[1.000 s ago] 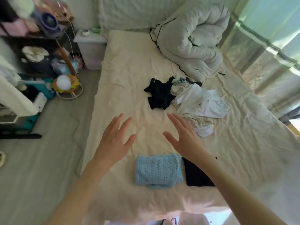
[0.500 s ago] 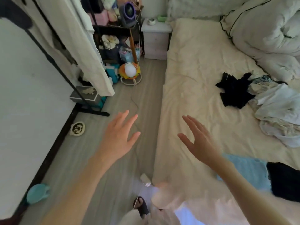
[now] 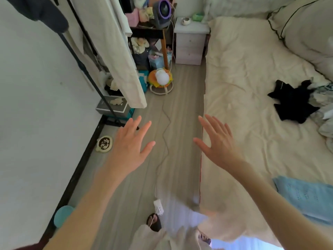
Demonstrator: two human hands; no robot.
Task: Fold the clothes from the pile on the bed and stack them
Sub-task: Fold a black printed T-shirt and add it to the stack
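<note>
Both bare arms are stretched forward from the lower frame edge, toward about 12 o'clock. The left hand (image 3: 128, 147) is held flat, back up, fingers straight and spread, nothing gripped. The right hand (image 3: 218, 143) is raised at its 3 o'clock, fingers straight, thumb pointed to 9 o'clock, also holding nothing.

The pile of clothes (image 3: 324, 109) at three o'clock runs off the right edge, so only its black garment (image 3: 292, 103) shows whole. The folded blue knit (image 3: 306, 197) at four o'clock is also cut by that edge. The rolled duvet (image 3: 310, 31) at one o'clock is cropped at the top and right. At six o'clock the person's feet (image 3: 154, 221) are partly covered by pale cloth and blurred. The round object (image 3: 104, 143) on the floor at nine o'clock is too small to identify.
</note>
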